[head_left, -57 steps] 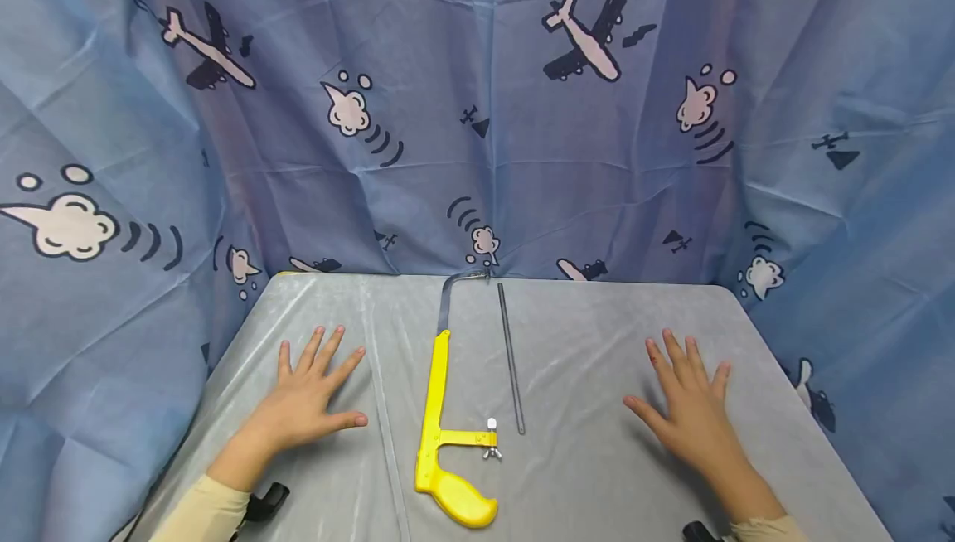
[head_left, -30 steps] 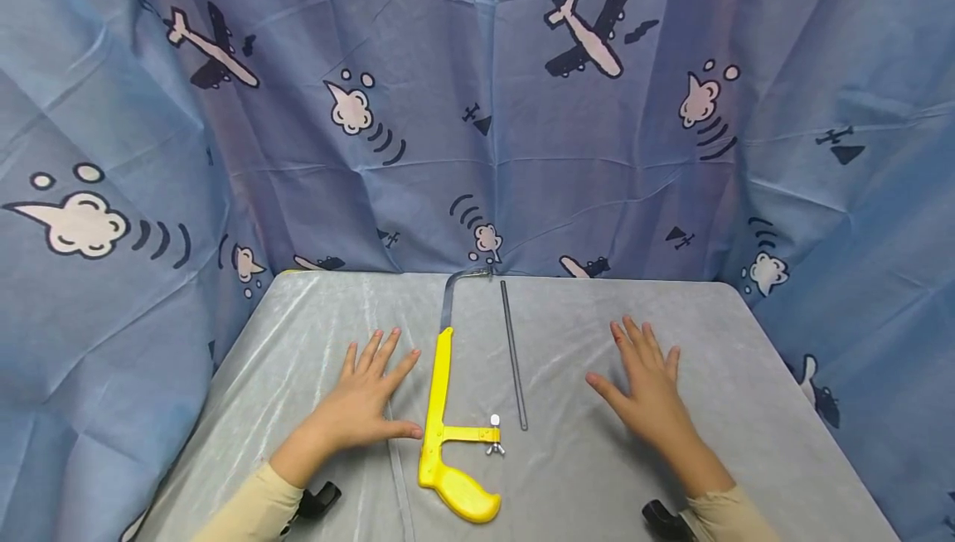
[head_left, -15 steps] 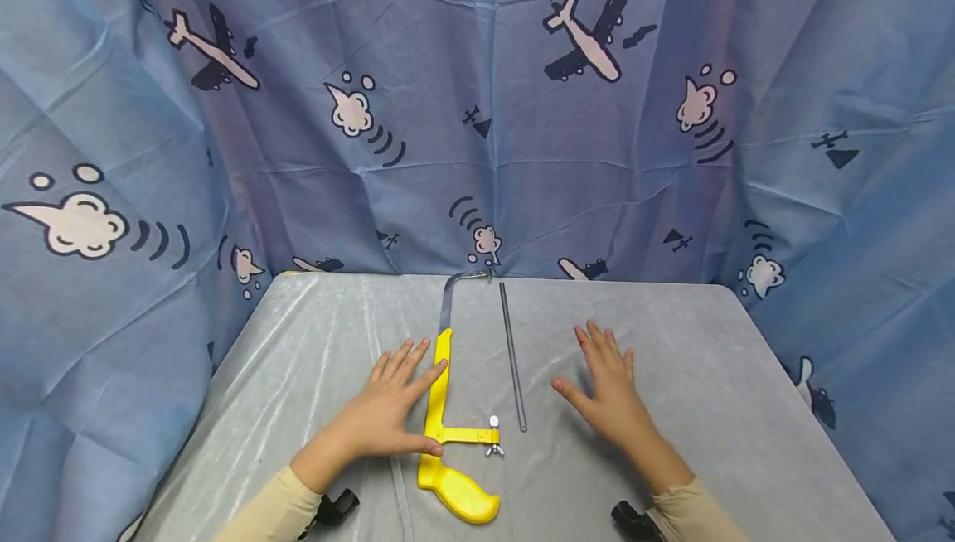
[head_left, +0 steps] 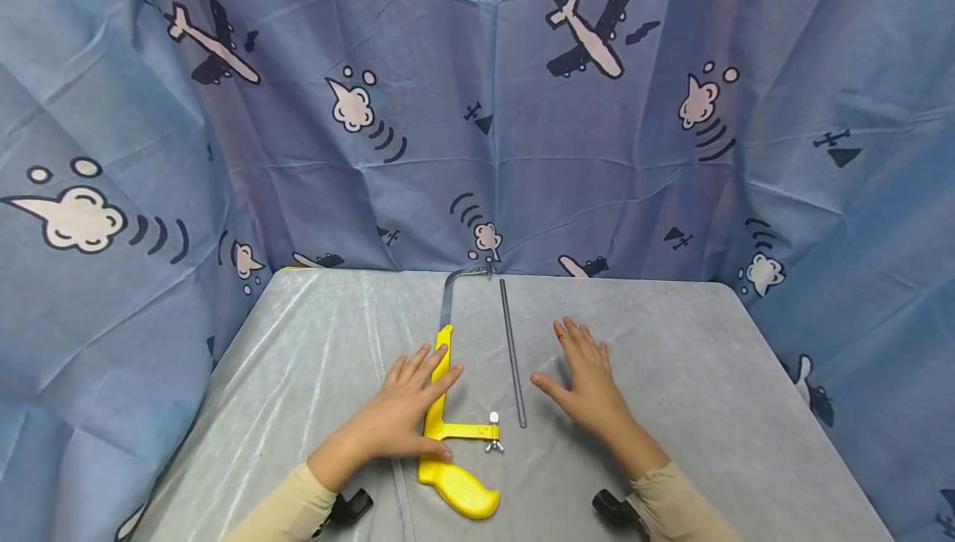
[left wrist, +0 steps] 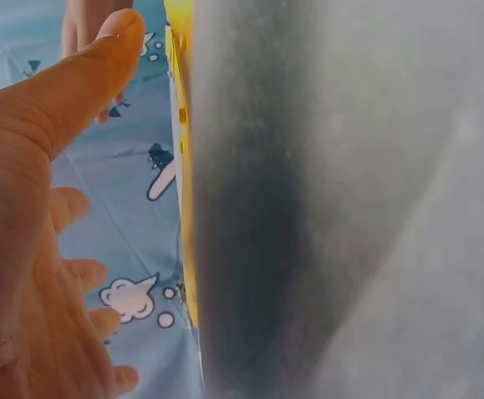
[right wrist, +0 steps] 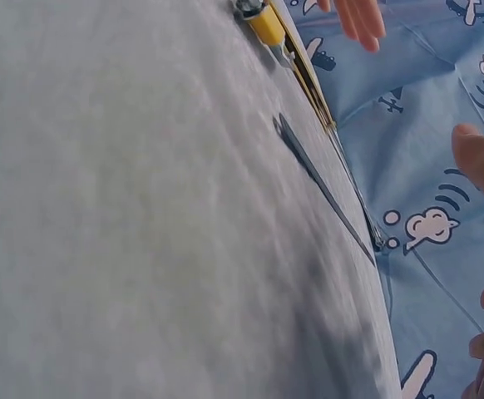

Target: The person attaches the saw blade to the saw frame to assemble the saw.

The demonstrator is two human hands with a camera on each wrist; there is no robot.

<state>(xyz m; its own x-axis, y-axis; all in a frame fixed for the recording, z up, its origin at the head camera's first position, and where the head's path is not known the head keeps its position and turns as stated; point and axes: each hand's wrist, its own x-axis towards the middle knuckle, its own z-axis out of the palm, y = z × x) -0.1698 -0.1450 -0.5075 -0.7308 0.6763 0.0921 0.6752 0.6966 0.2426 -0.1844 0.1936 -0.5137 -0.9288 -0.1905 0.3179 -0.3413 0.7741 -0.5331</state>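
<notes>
I have the left grip (head_left: 406,418), fingers apart, over the yellow saw frame (head_left: 435,420) on the desk (head_left: 709,360); the right grip (head_left: 589,389), spread, hangs right of the grey rod (head_left: 512,351). An off-balance lift could swing the frame into the rod.

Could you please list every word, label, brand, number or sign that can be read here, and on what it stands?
There is no readable text in any view.
Yellow saw frame with a curved grey metal end: no lettering visible.
Long, thin grey metal strip: too small to tell any marking.
Blue fabric curtain: only printed aeroplanes, clouds and lines, no words or numbers.
</notes>
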